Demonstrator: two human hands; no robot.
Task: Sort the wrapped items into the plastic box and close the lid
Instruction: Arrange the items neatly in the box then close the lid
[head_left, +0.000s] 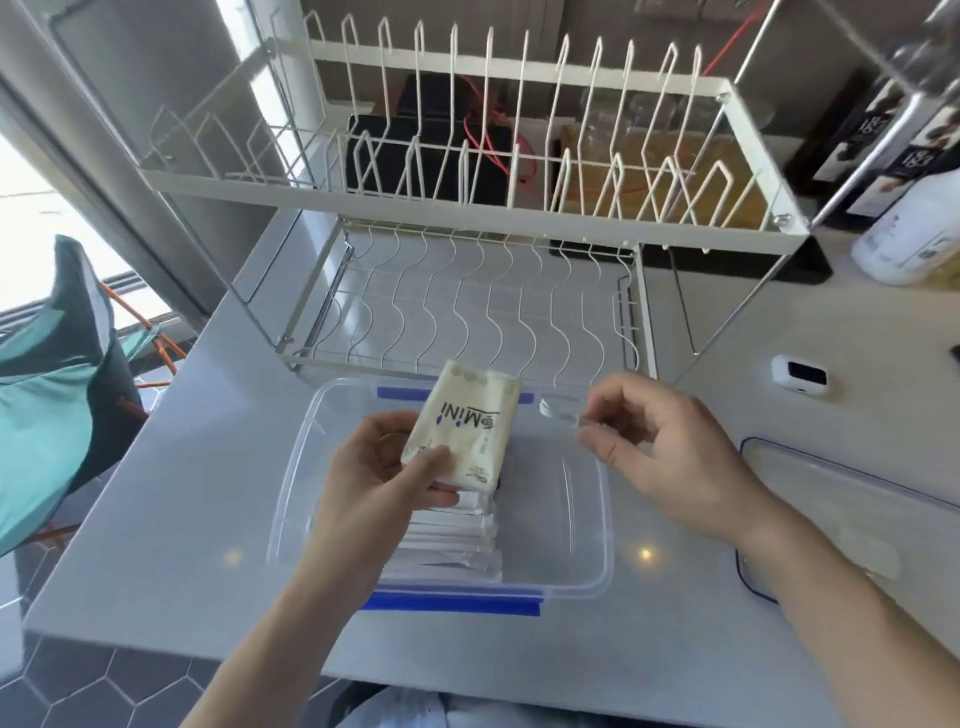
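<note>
In the head view, we are gripping a cream tissue pack marked "MINI" with our left hand, its fingers clamped on the pack's near end, holding it over the clear plastic box on the tabletop. Our right hand is pinching a small clear wrapped item between thumb and forefinger above the box's far rim. Just below the left fingers, white wrapped items are lying stacked inside the box, and the lid is resting on the tabletop to the right of the right fingers.

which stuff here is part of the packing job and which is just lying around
Job: box; lid; tissue pack in left hand; wrapped packets in the box; clear wrapper in right hand.

Lying about: dish rack; white bottle; small white device.
</note>
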